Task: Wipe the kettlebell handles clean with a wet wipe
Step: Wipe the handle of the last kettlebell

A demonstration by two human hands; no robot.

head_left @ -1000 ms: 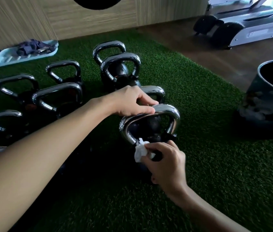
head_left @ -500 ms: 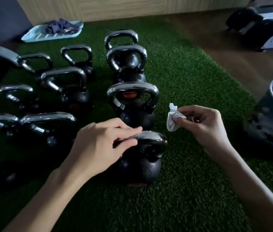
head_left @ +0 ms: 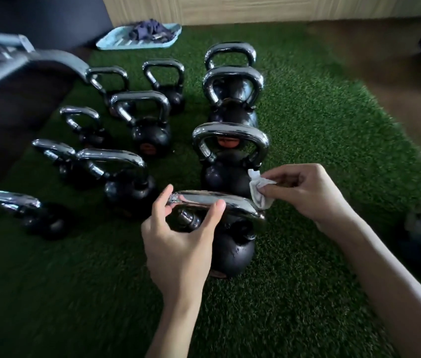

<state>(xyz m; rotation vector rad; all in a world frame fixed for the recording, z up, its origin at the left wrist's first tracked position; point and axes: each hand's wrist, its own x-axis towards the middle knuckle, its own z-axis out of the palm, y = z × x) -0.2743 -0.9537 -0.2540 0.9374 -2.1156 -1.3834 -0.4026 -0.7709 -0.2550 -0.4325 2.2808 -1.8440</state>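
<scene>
Two grips: left grip point(head_left: 178, 241) holds nearest kettlebell handle point(head_left: 237, 204); right grip point(head_left: 304, 192) pinches wet wipe point(head_left: 259, 193) at handle's right end.

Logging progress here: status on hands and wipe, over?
Left hand grips nearest kettlebell handle. Right hand pinches wet wipe at handle's right end. Nothing in the way.
</scene>
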